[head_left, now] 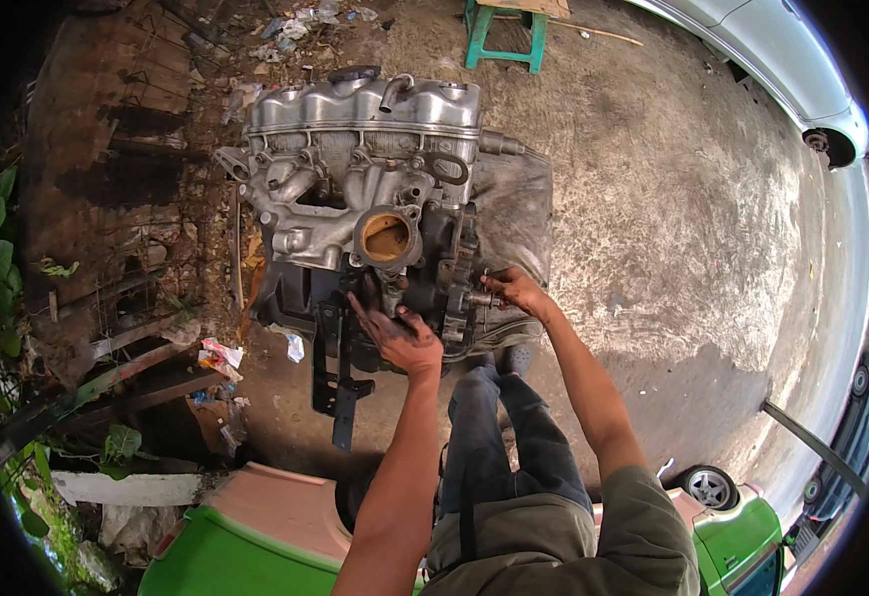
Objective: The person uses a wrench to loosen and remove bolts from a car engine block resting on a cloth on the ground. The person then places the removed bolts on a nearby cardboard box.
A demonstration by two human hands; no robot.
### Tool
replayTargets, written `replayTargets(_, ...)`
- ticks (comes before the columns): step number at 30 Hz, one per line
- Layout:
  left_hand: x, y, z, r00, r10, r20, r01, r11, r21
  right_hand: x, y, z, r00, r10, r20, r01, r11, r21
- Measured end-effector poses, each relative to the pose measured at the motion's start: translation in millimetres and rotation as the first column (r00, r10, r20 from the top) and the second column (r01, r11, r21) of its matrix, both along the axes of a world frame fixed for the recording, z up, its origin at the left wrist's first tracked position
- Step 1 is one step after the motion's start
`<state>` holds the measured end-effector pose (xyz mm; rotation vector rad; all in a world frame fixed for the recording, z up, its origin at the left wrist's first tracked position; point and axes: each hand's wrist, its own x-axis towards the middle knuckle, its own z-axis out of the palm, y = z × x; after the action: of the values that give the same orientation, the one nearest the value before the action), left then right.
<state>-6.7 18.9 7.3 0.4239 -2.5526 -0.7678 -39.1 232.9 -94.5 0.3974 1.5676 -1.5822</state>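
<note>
A car engine (365, 129) with a ribbed silver valve cover and a cast intake manifold (305, 223) stands in front of me. The round throttle opening (388, 237) faces up, brownish inside. Just below it, my left hand (406, 338) lies palm up against the engine's near side, fingers spread and darkened with grease. At the engine's right end, my right hand (516, 290) has its fingers closed beside a short silver metal cylinder (480, 298); what they grip is mostly hidden. A black metal bracket (333, 368) sticks out toward me, left of my left hand.
A green stool (506, 40) stands beyond the engine. Litter (221, 355) and old timbers (146, 387) lie on the left. A green and pink car body (265, 526) is close behind me, near a loose wheel (710, 488). A pale car (792, 60) is parked at the far right.
</note>
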Motion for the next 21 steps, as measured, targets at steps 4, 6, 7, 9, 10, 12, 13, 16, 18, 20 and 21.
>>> replayTargets(4, -0.2, 0.7, -0.1, 1.000, 0.021, 0.013, -0.021, 1.000, 0.007, 2.4, -8.2, -7.7, 0.996, 0.034, -0.084, -0.025, 0.994, 0.103)
replayTargets(6, 0.0, 0.3, -0.2, 1.000, 0.003, 0.002, -0.003, 1.000, 0.001, 2.2, -13.4, -13.0, 0.990, 0.052, -0.130, -0.033, 0.989, 0.145)
replayTargets(7, -0.2, 0.0, -0.5, 1.000, 0.012, 0.008, -0.012, 1.000, -0.002, 1.8, -14.4, -15.5, 0.976, 0.070, -0.208, -0.046, 0.992, 0.117)
replayTargets(9, -0.3, -0.3, -1.4, 1.000, 0.000, -0.002, 0.000, 1.000, 0.006, 0.4, -14.4, -19.7, 0.954, 0.101, -0.284, -0.071, 0.991, 0.113)
replayTargets(10, -0.3, -0.4, -1.6, 1.000, 0.011, 0.011, -0.011, 1.000, -0.003, 0.0, -13.2, -20.9, 0.944, 0.112, -0.311, -0.086, 0.992, 0.096)
replayTargets(12, -0.3, -0.7, -1.5, 1.000, -0.003, 0.008, 0.003, 1.000, -0.002, -1.6, -10.9, -22.0, 0.932, 0.145, -0.332, -0.117, 0.988, 0.101)
replayTargets(13, -0.2, -0.8, -1.1, 1.000, 0.005, 0.017, -0.005, 1.000, -0.011, -2.6, -10.4, -21.9, 0.938, 0.159, -0.308, -0.132, 0.986, 0.106)
replayTargets(16, 0.4, -0.2, 1.2, 1.000, -0.002, 0.016, 0.002, 1.000, -0.012, -4.6, -11.0, -19.4, 0.947, 0.182, -0.266, -0.159, 0.981, 0.109)
replayTargets(18, 0.0, 0.2, 2.7, 1.000, -0.004, 0.017, 0.004, 1.000, -0.002, -5.1, -12.2, -16.4, 0.949, 0.177, -0.260, -0.149, 0.981, 0.123)
replayTargets(20, -0.2, 0.7, 3.3, 1.000, 0.006, 0.025, -0.006, 1.000, 0.004, -4.8, -12.9, -12.9, 0.956, 0.135, -0.259, -0.115, 0.989, 0.089)
replayTargets(21, -0.2, 0.8, 3.3, 1.000, 0.012, 0.029, -0.012, 1.000, 0.008, -4.9, -12.9, -11.1, 0.964, 0.113, -0.239, -0.096, 0.992, 0.081)
